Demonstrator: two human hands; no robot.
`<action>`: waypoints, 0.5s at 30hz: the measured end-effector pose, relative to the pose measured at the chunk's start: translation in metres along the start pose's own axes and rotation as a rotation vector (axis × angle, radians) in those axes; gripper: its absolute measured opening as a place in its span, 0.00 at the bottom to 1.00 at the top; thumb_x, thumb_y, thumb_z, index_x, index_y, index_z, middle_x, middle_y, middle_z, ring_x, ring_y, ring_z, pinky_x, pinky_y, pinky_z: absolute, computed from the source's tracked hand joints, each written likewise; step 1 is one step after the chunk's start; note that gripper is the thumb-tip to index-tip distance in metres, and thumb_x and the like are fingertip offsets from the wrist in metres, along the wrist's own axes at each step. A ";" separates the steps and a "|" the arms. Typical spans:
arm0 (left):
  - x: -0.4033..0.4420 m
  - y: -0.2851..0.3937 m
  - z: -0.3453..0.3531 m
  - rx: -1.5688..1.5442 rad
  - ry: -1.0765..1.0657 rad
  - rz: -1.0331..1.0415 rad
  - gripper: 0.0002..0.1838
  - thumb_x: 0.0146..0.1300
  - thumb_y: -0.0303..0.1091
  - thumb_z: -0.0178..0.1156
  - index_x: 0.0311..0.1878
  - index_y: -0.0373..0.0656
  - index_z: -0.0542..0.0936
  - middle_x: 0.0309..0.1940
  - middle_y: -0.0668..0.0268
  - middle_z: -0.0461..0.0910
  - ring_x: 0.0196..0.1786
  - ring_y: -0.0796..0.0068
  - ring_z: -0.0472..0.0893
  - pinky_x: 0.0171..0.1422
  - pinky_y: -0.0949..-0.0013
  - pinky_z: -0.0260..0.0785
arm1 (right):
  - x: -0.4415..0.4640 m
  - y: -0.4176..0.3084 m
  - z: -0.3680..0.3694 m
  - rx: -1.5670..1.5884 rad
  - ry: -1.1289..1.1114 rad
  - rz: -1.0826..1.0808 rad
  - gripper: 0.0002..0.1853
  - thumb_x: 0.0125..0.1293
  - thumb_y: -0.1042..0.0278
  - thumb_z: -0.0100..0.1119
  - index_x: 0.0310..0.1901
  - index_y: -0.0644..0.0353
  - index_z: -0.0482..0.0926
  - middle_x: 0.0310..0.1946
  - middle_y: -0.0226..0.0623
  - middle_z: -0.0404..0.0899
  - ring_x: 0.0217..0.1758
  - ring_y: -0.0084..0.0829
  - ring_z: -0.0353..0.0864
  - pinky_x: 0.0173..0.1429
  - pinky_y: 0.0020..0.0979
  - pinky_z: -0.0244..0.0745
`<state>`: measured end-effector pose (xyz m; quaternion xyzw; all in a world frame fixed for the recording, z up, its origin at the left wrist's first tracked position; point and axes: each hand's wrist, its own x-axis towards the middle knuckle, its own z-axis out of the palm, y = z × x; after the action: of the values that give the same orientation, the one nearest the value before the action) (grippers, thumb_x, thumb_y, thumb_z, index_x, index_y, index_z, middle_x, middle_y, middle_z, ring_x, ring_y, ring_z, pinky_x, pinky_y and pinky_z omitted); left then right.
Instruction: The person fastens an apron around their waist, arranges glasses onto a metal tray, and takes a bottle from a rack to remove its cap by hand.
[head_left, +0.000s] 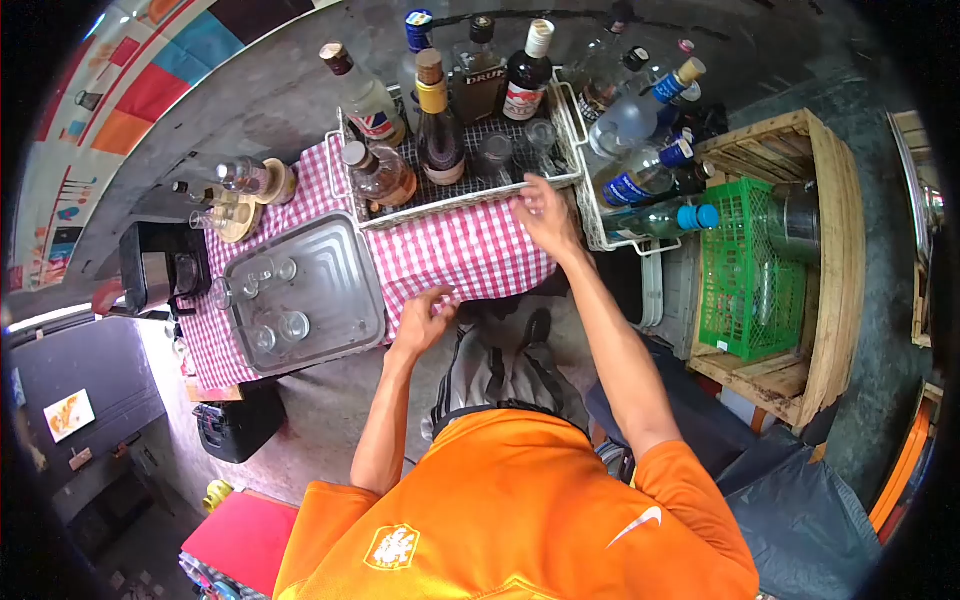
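My right hand (545, 215) is at the front right rim of a white wire basket (470, 200), fingers apart and holding nothing I can see; whether it touches the rim I cannot tell. Inside the basket stand several liquor bottles, among them a dark one with a white cap (528, 75) and one with a gold neck (438, 135). A drinking glass (495, 155) is close to them. Loosely bent and with nothing visible in it, my left hand (425, 318) hovers by the front edge of the red checked tablecloth (450, 255), right of a grey tray (365, 290).
Glasses (294, 325) stand on the tray. A small wooden stand (243, 215) with bottles is behind it, beside a black box (150, 265). To the right are a second basket of bottles (640, 185) and a wooden crate (835, 270) around a green plastic basket (730, 280).
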<state>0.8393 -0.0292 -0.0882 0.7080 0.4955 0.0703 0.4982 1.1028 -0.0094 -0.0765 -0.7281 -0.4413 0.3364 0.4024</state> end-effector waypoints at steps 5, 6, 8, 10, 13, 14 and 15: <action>-0.003 -0.008 -0.013 -0.032 0.052 0.021 0.18 0.59 0.37 0.57 0.50 0.38 0.77 0.40 0.52 0.81 0.43 0.62 0.81 0.48 0.63 0.70 | 0.051 -0.012 0.020 -0.258 0.092 -0.076 0.41 0.52 0.63 0.63 0.66 0.61 0.53 0.57 0.60 0.63 0.59 0.53 0.67 0.60 0.43 0.66; -0.006 -0.007 -0.015 -0.036 0.045 0.007 0.18 0.59 0.37 0.58 0.50 0.38 0.77 0.40 0.52 0.81 0.44 0.62 0.81 0.48 0.63 0.70 | 0.054 -0.021 0.020 -0.305 0.069 -0.073 0.43 0.52 0.63 0.63 0.67 0.61 0.51 0.59 0.63 0.60 0.61 0.56 0.64 0.62 0.44 0.65; -0.014 -0.005 -0.019 -0.038 0.012 -0.020 0.18 0.58 0.36 0.59 0.50 0.37 0.77 0.41 0.53 0.81 0.45 0.62 0.80 0.50 0.63 0.70 | 0.062 -0.031 0.026 -0.435 0.101 -0.090 0.45 0.51 0.63 0.64 0.67 0.60 0.49 0.56 0.60 0.63 0.58 0.55 0.67 0.62 0.44 0.65; -0.021 -0.024 -0.009 -0.040 0.018 -0.034 0.18 0.58 0.36 0.60 0.50 0.37 0.77 0.41 0.53 0.81 0.45 0.62 0.80 0.50 0.63 0.70 | 0.070 -0.030 0.027 -0.438 0.058 -0.052 0.45 0.51 0.63 0.65 0.68 0.57 0.50 0.56 0.60 0.64 0.58 0.55 0.67 0.61 0.43 0.65; -0.035 -0.033 -0.002 -0.050 0.039 -0.066 0.18 0.57 0.35 0.61 0.50 0.37 0.77 0.43 0.53 0.80 0.46 0.61 0.80 0.49 0.63 0.70 | 0.082 -0.023 0.030 -0.454 0.014 -0.029 0.41 0.50 0.63 0.66 0.66 0.50 0.56 0.51 0.59 0.68 0.55 0.53 0.71 0.58 0.42 0.68; -0.040 -0.034 0.000 -0.067 0.053 -0.091 0.18 0.57 0.35 0.60 0.49 0.36 0.77 0.43 0.52 0.80 0.46 0.60 0.80 0.50 0.63 0.70 | 0.084 -0.023 0.028 -0.449 -0.007 -0.031 0.39 0.49 0.63 0.67 0.64 0.50 0.59 0.48 0.57 0.71 0.53 0.52 0.73 0.56 0.41 0.69; -0.044 -0.036 0.002 -0.085 0.067 -0.116 0.18 0.56 0.35 0.60 0.48 0.35 0.77 0.43 0.51 0.79 0.46 0.58 0.80 0.51 0.63 0.70 | 0.085 -0.023 0.026 -0.445 -0.027 -0.034 0.37 0.48 0.62 0.68 0.62 0.51 0.63 0.45 0.56 0.73 0.50 0.51 0.75 0.55 0.40 0.71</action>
<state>0.7961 -0.0637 -0.0995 0.6536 0.5487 0.0860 0.5142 1.1051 0.0821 -0.0788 -0.7868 -0.5222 0.2338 0.2314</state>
